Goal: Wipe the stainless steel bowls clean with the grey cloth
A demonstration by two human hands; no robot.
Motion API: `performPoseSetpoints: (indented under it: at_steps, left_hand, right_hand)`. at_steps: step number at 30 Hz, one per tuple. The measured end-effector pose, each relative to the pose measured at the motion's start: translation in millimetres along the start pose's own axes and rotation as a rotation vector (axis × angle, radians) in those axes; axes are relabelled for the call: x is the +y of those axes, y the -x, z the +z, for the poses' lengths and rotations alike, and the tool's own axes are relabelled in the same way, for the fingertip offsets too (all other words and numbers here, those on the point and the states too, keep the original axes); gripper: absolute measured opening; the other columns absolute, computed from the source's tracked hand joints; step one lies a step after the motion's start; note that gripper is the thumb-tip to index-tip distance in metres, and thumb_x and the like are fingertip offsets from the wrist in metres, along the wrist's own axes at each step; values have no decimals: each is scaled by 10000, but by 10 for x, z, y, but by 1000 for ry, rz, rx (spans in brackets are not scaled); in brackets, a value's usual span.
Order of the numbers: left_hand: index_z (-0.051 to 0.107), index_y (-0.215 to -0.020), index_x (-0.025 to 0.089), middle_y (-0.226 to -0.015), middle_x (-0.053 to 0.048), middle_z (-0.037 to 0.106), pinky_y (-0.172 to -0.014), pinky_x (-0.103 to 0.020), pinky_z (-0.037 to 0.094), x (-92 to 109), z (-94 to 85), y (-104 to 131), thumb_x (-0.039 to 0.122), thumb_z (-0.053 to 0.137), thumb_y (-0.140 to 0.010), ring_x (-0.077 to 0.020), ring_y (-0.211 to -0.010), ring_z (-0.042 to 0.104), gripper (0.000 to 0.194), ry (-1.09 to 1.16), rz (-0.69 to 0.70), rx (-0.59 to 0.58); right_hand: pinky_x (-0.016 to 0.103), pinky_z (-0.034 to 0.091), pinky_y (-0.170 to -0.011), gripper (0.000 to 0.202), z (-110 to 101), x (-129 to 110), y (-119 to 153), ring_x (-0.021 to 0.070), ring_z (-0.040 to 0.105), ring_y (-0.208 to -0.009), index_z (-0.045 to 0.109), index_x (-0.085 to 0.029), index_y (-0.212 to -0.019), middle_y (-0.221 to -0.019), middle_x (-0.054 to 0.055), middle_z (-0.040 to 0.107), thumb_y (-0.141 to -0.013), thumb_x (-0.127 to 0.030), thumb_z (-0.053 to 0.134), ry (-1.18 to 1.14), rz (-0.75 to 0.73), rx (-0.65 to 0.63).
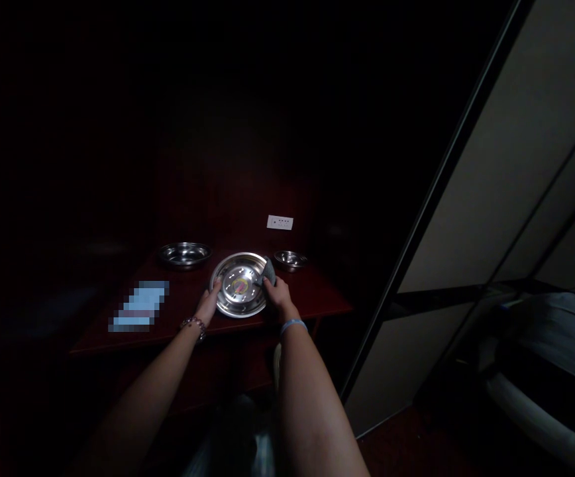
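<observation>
A shiny round metal plate (228, 301) with a yellow and red label in its middle is tilted toward me over the desk's front edge. My left hand (208, 305) grips its left rim, thumb on the inner side. At the right rim, my right hand (280, 295) is closed on a grey cloth (268, 271) that lies over the edge of the plate. The fingers behind the plate are hidden. Behind it to the left stands a wider metal dish (185, 254), and a smaller metal bowl (290, 260) sits to the right.
The dark red desk (324, 301) carries a pixelated bright rectangle (141, 306) at the left. A white socket panel (280, 222) is on the wall behind. A pale panel (476, 199) with a dark edge rises at the right, near a grey rounded object (556, 338).
</observation>
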State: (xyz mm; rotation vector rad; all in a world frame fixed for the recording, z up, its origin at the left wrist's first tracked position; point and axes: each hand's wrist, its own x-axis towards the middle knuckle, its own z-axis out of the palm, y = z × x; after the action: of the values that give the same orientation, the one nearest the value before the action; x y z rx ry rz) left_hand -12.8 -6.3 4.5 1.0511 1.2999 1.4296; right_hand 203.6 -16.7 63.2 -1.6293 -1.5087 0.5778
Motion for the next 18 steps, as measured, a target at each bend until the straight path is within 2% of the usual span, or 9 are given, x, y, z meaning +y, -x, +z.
performPoseSetpoints:
  at_steps: [2, 8, 13, 18]
  left_hand:
    - [684, -1505, 81, -1513, -253, 725, -1255, -429, 497, 23, -4, 21, 520, 578, -1092, -343, -1477, 670, 611, 13, -41, 1]
    - [655, -1542, 71, -1533, -249, 713, -1250, -406, 497, 96, 3, 89, 519, 537, -1113, -336, -1497, 653, 631, -27, -43, -6]
    - [660, -1519, 70, -1556, -263, 693, -1262, -395, 480, 51, -6, 52, 584, 540, -1101, -326, -1509, 642, 674, -64, -57, 0]
    - [668, -1518, 79, -1569, -234, 692, -1265, -378, 473, 14, 6, 11, 536, 585, -1087, -319, -1513, 638, 634, -28, -56, 8]
  right_hand:
    - [350, 576, -1130, 360, 0, -3, -2, 289, 776, -1305, 798, -157, -1365, -1346, 152, 828, -1086, -331, 652, -4, -5, -3]
    - [368, 583, -1119, 349, -2, -12, -9, 316, 778, -1300, 811, -144, -1341, -1334, 178, 828, -1075, -331, 683, 1, -14, 21]
    - [363, 577, -1116, 384, -8, -18, 3, 322, 770, -1312, 794, -132, -1352, -1353, 198, 815, -1094, -383, 658, 68, 9, 18]
    - [374, 566, -1139, 384, -2, -17, 12, 305, 759, -1327, 737, -158, -1378, -1395, 190, 795, -1098, -406, 650, 74, 15, 12]
